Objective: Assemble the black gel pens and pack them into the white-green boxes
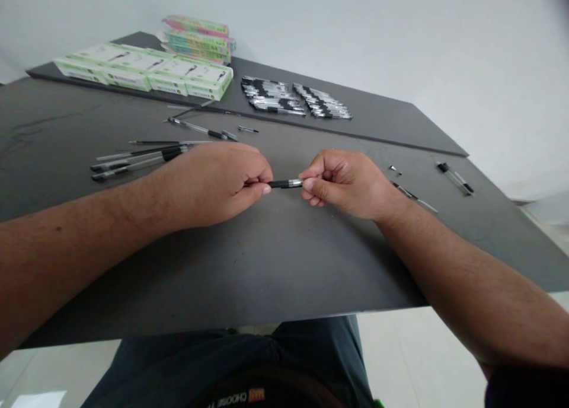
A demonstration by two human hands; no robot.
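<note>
A black pen with a silver tip section (285,184) is held level between both hands just above the dark table (275,260). My left hand (217,182) is closed in a pinch on the pen's black end. My right hand (344,179) is closed in a pinch on its silver end. Only the short middle stretch of the pen shows; the rest is hidden inside the fingers.
Several loose pens (133,158) lie just beyond my left hand, with more pens and small parts (208,130) farther back. Two rows of finished pens (296,98) and white-green boxes (146,71) sit at the far side. Pen parts (456,178) lie right of my right hand.
</note>
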